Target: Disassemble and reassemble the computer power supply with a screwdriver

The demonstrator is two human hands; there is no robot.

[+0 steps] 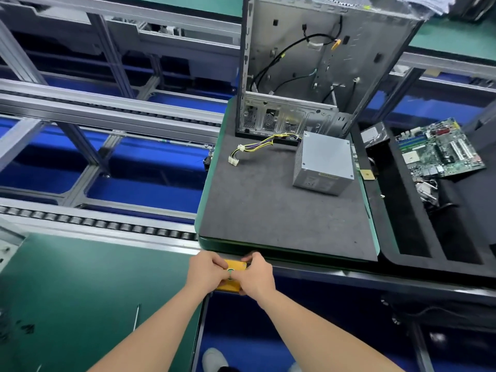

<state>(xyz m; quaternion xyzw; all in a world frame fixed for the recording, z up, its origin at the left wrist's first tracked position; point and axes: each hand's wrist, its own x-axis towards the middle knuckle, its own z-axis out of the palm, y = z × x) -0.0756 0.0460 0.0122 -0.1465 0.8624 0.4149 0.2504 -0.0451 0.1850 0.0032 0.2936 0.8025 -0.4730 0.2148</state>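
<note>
So your power supply is sitting out of the case, just in front of it on the grey foam mat, with its cable bundle trailing off to the case's near-left corner. Lid looks closed and I can't spot any screws out, so whether you're mid-teardown or finished is a guess. Both your left hand and right hand are pinching a yellow button box at the mat's near edge, well short of the supply. No screwdriver I can make out.
</note>
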